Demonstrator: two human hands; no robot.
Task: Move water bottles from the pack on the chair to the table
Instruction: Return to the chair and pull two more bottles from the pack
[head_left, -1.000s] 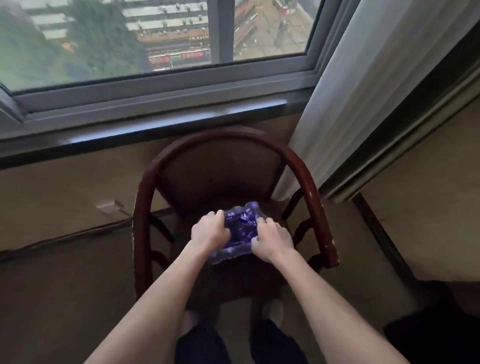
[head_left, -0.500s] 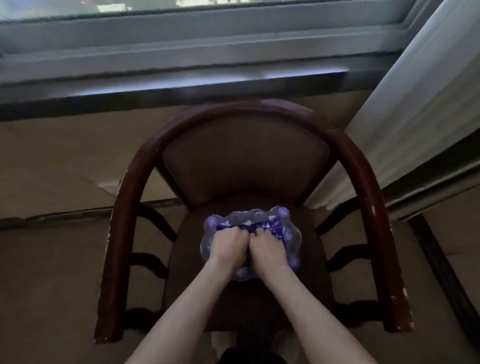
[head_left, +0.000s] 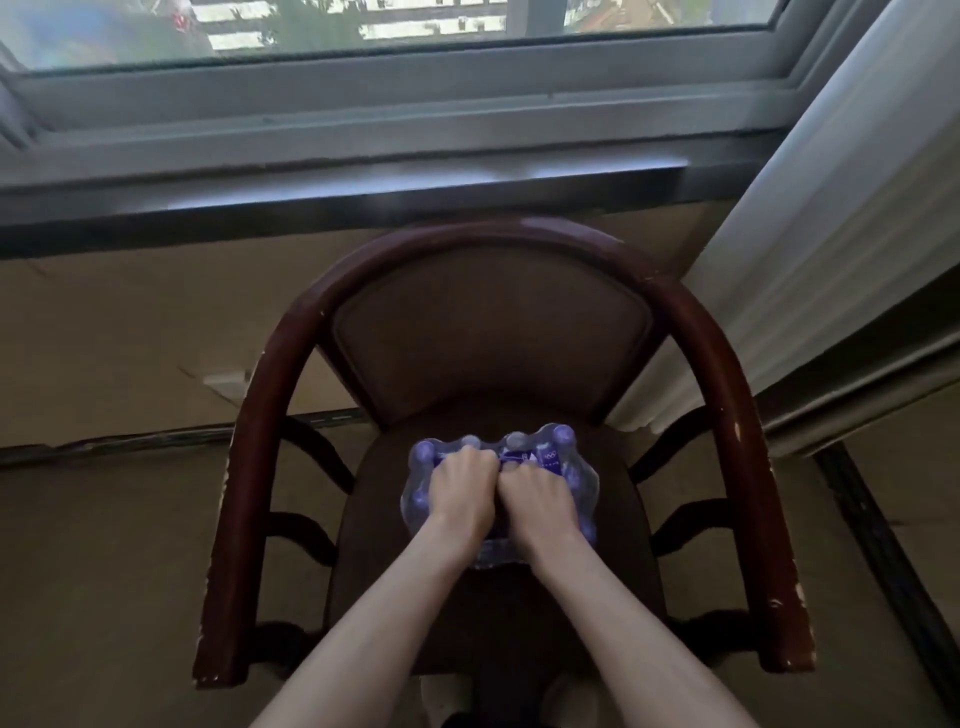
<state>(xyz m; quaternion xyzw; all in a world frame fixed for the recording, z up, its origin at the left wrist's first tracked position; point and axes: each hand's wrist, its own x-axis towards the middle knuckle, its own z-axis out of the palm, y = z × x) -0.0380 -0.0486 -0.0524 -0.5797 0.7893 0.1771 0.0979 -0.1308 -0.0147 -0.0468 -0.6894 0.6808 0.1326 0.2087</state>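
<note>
A shrink-wrapped pack of water bottles (head_left: 566, 457) with purple caps and labels sits on the seat of a dark wooden armchair (head_left: 727, 415). My left hand (head_left: 460, 488) and my right hand (head_left: 537, 493) lie side by side on top of the pack, knuckles touching. Both have their fingers curled into the plastic wrap at the middle. The hands hide most of the pack's top. No table is in view.
The chair's curved arms (head_left: 244, 467) rise on both sides of the seat. Behind it run a window sill (head_left: 363, 187) and a wall; a white curtain (head_left: 831, 234) hangs at the right. Carpeted floor (head_left: 104, 571) surrounds the chair.
My hands slid from the pack's outer sides to its middle and now grip the wrap together. The view has closed in on the chair.
</note>
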